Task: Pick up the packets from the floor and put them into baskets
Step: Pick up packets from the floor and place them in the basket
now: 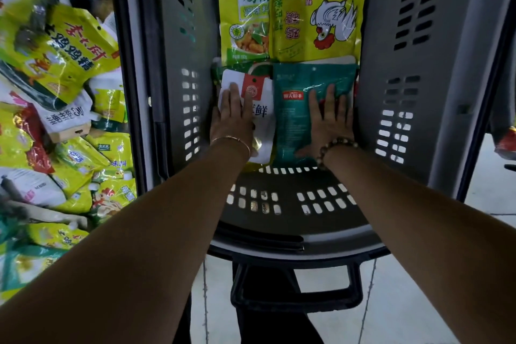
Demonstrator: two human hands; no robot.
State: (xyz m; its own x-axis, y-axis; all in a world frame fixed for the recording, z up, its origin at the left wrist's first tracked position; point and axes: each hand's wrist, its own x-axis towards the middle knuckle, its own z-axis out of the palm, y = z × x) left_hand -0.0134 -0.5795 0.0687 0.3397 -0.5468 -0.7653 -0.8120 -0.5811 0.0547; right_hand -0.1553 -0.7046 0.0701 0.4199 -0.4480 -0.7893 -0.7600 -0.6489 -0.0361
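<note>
Both arms are down inside the grey plastic basket with slotted walls (178, 64), so let's see how it stands. The left grip (234, 117), a bare hand, lies flat with fingers straight and a little apart, palm down on the white plastic packet with a red label (266, 131); nothing pinched, nothing curled round. The right grip (331, 123) does the same on the teal-green plastic packet with a small red logo (291, 126), fingers spread and straight, pressed on its right half. Those two packets lie side by side on the basket's bottom, in its near half, edges touching or nearly so. Beyond them, in the far half, two more lie flat. On the left is a yellow-green spouted pouch with a red brand mark (245, 14). On the right is a yellow packet printed with a white rooster (321, 8), and the pair meet along their shared edge. A thin gold bangle (233, 137) rings the left wrist, a bracelet of brown beads (335, 145) the right. Outside the basket's left wall sits a loose heap of yellow, white and green packets (64, 50), tumbled over one another; what they rest on I cannot tell. At the near end a black handle frame (279, 303) juts out over the pale tiled floor (405, 301)
</note>
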